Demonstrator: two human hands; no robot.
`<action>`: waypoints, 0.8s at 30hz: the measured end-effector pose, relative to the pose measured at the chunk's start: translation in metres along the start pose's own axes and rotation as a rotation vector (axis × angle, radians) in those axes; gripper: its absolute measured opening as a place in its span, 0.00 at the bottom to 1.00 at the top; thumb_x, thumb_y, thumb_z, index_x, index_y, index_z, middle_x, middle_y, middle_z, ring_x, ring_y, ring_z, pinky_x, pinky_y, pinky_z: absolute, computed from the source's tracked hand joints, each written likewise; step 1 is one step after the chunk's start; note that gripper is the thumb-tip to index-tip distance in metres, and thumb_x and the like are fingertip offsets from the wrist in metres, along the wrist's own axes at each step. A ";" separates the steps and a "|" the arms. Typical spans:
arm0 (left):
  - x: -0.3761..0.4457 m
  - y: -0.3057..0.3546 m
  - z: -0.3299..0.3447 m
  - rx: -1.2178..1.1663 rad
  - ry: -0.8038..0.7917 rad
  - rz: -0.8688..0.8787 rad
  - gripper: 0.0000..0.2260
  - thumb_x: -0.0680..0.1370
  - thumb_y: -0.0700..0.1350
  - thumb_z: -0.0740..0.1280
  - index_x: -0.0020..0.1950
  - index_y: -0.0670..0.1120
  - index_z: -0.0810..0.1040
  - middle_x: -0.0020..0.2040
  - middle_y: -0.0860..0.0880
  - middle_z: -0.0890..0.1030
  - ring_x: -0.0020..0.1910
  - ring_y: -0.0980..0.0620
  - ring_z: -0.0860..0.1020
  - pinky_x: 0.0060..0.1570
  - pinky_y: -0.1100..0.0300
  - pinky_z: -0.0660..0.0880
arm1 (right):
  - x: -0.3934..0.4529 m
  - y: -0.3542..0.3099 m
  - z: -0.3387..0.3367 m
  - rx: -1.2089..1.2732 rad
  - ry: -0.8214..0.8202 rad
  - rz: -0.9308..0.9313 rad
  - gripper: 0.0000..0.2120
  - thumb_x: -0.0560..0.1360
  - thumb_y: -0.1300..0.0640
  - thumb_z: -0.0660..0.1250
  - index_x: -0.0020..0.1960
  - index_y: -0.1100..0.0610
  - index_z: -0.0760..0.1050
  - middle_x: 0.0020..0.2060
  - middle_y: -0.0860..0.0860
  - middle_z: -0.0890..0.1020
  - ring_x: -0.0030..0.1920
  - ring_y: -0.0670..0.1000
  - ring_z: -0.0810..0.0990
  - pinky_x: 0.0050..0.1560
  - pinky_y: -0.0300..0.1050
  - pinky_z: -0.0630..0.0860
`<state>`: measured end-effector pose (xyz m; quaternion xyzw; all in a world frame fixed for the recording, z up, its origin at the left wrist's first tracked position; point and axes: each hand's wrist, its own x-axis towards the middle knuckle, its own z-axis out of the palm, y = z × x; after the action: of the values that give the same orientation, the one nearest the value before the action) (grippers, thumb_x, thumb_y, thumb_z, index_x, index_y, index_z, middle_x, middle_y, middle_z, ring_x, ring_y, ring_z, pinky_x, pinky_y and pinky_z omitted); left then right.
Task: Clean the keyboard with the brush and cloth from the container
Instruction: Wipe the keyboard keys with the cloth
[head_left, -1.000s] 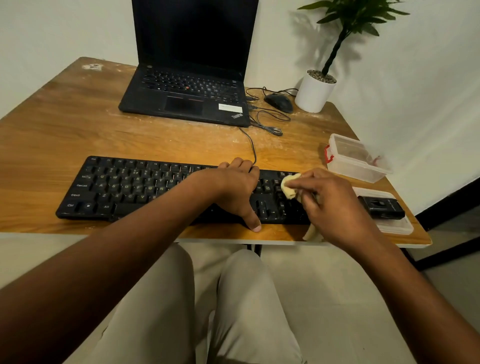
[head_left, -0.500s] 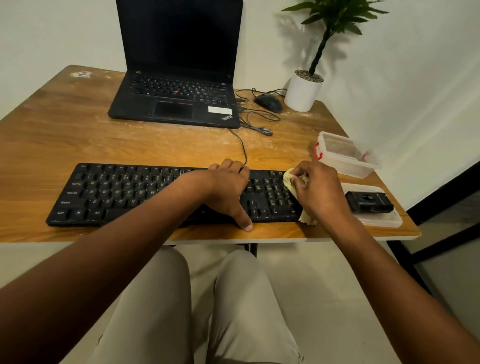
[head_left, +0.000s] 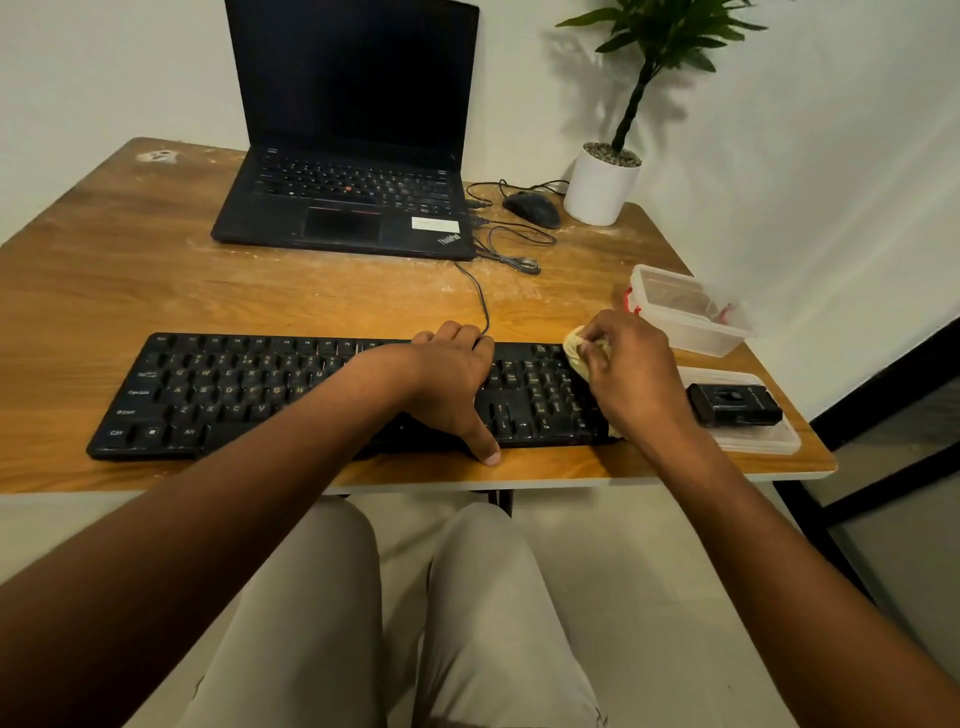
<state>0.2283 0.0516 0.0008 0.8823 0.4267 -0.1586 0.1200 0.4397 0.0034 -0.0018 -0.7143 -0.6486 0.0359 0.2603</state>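
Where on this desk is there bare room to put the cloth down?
The widest bare wood lies on the table, between the laptop and the keyboard, toward the left edge. The right end is crowded: cables, mouse, plant pot, container, lid and the black brush on it.

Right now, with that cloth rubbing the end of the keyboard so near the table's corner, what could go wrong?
1. The right hand wipes the cloth at the keyboard's far right end. A wide stroke might knock the open container or the black device lying on the lid, both near the table edge.
2. The left hand rests on the keys; pressing down could type into the laptop, if the keyboard's cable is plugged in there.
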 end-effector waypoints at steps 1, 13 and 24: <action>0.000 0.000 0.000 -0.001 0.001 -0.002 0.61 0.67 0.73 0.73 0.85 0.44 0.44 0.84 0.46 0.48 0.82 0.43 0.47 0.81 0.43 0.52 | -0.006 -0.008 0.004 0.000 -0.016 -0.040 0.02 0.81 0.57 0.68 0.53 0.52 0.79 0.51 0.48 0.78 0.50 0.47 0.76 0.49 0.42 0.69; 0.000 0.000 0.000 -0.010 -0.011 -0.006 0.62 0.68 0.73 0.73 0.85 0.44 0.41 0.85 0.46 0.45 0.83 0.43 0.45 0.81 0.43 0.49 | 0.001 0.010 0.001 -0.074 -0.023 -0.007 0.02 0.81 0.58 0.69 0.51 0.54 0.80 0.52 0.52 0.81 0.50 0.52 0.79 0.48 0.47 0.74; 0.002 -0.001 0.002 -0.001 -0.006 0.001 0.62 0.67 0.73 0.73 0.85 0.44 0.43 0.84 0.46 0.47 0.82 0.42 0.46 0.81 0.42 0.50 | -0.017 0.007 0.010 -0.094 -0.071 -0.099 0.03 0.83 0.56 0.65 0.54 0.52 0.77 0.51 0.49 0.77 0.50 0.49 0.75 0.48 0.43 0.69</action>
<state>0.2283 0.0526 -0.0016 0.8819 0.4260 -0.1608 0.1219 0.4392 -0.0094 -0.0179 -0.6912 -0.6927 0.0179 0.2048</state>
